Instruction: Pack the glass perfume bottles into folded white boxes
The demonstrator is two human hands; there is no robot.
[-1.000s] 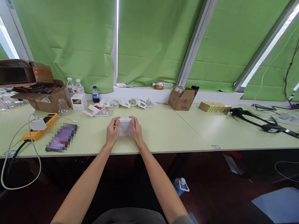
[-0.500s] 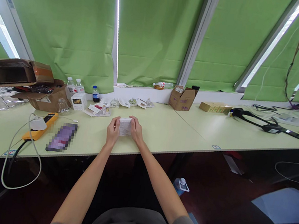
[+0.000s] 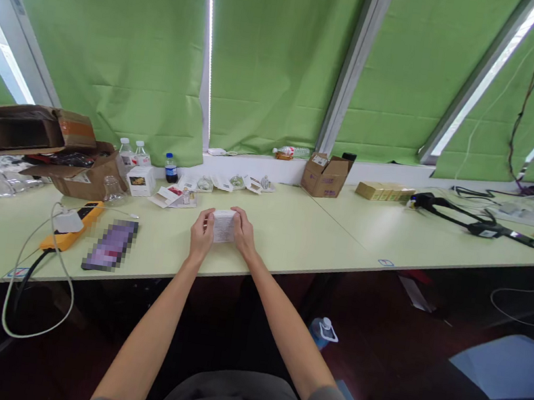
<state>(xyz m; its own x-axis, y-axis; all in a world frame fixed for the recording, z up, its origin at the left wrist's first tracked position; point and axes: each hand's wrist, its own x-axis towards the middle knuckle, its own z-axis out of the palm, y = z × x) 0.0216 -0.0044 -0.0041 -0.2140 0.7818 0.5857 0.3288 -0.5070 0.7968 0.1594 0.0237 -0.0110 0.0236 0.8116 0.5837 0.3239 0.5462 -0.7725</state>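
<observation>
A small white box (image 3: 223, 226) with fine print on its near face stands on the pale green table (image 3: 322, 234). My left hand (image 3: 201, 237) grips its left side and my right hand (image 3: 243, 231) grips its right side, fingers curled round the top edges. Just behind the box lie several opened white cartons (image 3: 173, 195) and small clear glass items (image 3: 204, 184).
To the left lie a blurred phone (image 3: 110, 245), a yellow power strip (image 3: 72, 224) with a white cable, brown cardboard boxes (image 3: 73, 166) and water bottles (image 3: 132, 153). A small open carton (image 3: 325, 175), gold boxes (image 3: 383, 191) and a black headset (image 3: 473, 221) sit to the right.
</observation>
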